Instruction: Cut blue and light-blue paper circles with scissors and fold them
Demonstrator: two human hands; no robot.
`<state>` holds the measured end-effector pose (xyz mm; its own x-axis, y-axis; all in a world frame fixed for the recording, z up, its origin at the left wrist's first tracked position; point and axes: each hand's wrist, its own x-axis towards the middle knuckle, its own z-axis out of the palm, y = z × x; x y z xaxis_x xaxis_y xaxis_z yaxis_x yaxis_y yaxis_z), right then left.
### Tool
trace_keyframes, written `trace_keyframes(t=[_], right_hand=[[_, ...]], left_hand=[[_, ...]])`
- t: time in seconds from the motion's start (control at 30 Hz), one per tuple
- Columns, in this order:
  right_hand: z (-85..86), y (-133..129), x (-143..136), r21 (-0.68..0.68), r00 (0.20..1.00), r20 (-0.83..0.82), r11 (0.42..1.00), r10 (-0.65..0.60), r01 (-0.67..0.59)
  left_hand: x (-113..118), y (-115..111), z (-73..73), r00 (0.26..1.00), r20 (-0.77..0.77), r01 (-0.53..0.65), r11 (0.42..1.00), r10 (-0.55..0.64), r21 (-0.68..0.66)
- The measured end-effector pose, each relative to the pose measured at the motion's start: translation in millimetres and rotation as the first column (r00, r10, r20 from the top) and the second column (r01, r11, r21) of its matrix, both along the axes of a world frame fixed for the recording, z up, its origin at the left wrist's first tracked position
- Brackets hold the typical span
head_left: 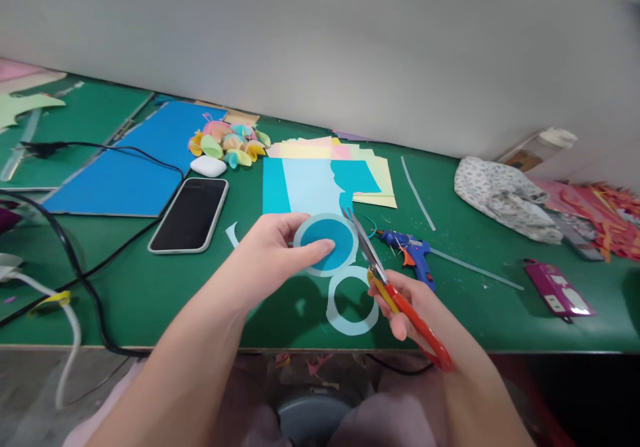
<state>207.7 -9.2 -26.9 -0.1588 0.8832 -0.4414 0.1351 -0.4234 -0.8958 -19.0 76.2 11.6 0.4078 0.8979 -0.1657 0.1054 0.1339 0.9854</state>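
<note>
Near the surface's (295,330) front edge, the left hand (277,250) pinches a disc (330,230), the right hand (407,290) grips scissors (379,272); slippage could nick it.

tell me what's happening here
A person's left hand holds a round teal paper piece with a pale blue border. The right hand holds metal scissors with red-and-yellow handles, tips by the piece's upper right edge. A separate pale blue paper ring lies between the hands on the green table.
</note>
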Motion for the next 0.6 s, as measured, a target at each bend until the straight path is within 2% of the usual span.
trace_keyframes(t=[0.23,0.47,0.6], right_hand=[[-8.1,-2,9,-0.034,1.0,-0.001,0.999,0.006,-0.006],[0.4,-3,10,-0.078,0.999,0.032,0.997,0.009,-0.006],[2.9,-4,11,-0.15,0.999,0.033,0.989,-0.005,0.01]], left_hand=[[-3,-1,1.0,0.997,-0.071,0.036,0.999,-0.034,0.028],[-3,0,2.6,0.995,-0.073,0.076,0.997,-0.074,0.026],[-3,1,3.1,0.992,-0.074,0.106,0.994,-0.105,0.014]])
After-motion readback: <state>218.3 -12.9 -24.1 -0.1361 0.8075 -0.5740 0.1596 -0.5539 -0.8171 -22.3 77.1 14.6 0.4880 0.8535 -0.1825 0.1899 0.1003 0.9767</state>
